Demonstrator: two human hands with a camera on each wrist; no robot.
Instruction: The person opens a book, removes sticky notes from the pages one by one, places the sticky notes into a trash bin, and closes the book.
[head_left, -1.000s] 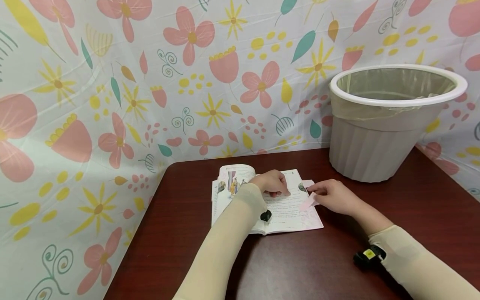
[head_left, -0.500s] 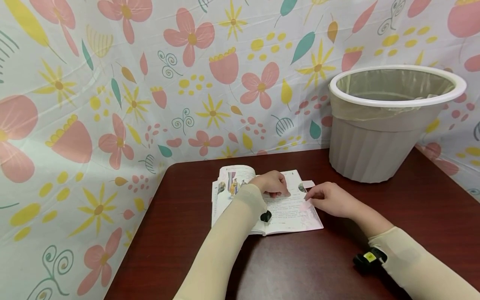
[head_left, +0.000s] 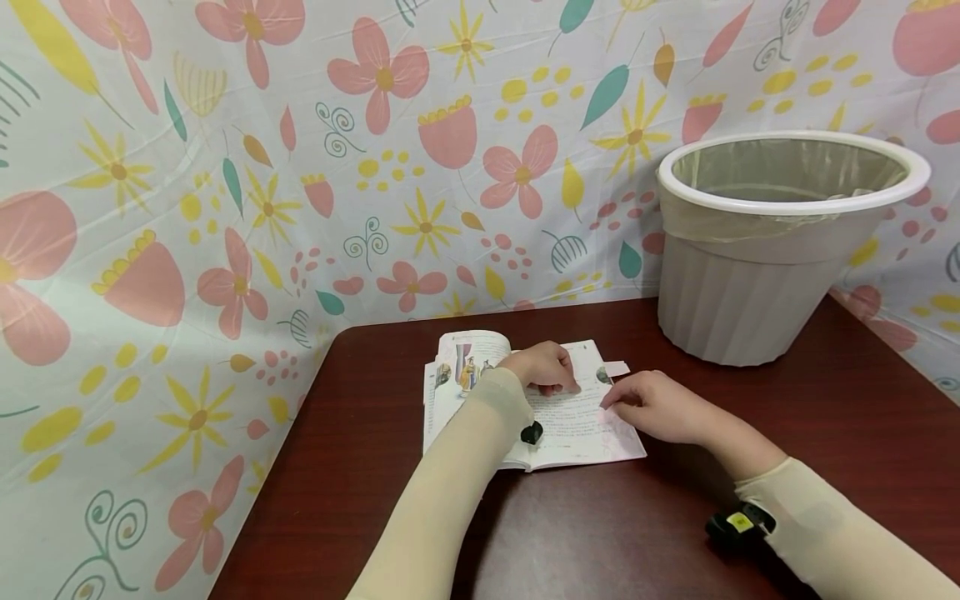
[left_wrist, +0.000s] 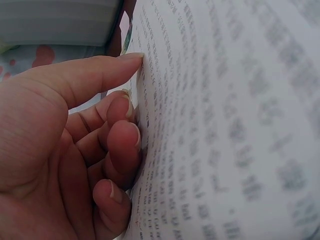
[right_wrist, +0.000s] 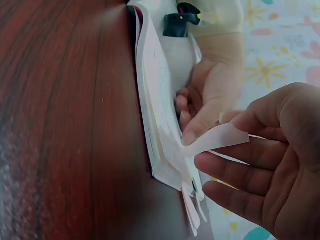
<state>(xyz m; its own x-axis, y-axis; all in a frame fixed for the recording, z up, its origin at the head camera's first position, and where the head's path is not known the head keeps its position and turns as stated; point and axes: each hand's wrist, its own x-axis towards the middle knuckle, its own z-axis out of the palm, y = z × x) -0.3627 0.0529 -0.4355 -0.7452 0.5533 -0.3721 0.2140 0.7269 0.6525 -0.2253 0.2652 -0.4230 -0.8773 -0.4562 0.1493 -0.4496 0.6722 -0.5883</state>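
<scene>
An open book (head_left: 577, 442) with printed text and a coloured picture lies on the table. My left hand (head_left: 542, 367) rests on its right page; in the left wrist view, the loosely bent fingers (left_wrist: 122, 145) and thumb touch the text. At the page's right side, my right hand (head_left: 663, 406) pinches a pale pink paper strip (right_wrist: 222, 137) between thumb and fingers. The strip's far end meets the page near the left thumb in the right wrist view. Another pink paper tab (head_left: 617, 367) sticks out from the book's right edge.
A large grey bin (head_left: 738, 283) with a white rim and a clear liner stands at the back right of the dark red-brown table (head_left: 360, 467). Behind the table hangs a flower-printed cloth (head_left: 285, 167). Black wrist cameras (head_left: 738, 523) sit on the sleeves.
My right hand has moved left and slightly nearer me, from the book's edge onto the page's side, and the pink strip has come down toward the page. My left hand has stayed put.
</scene>
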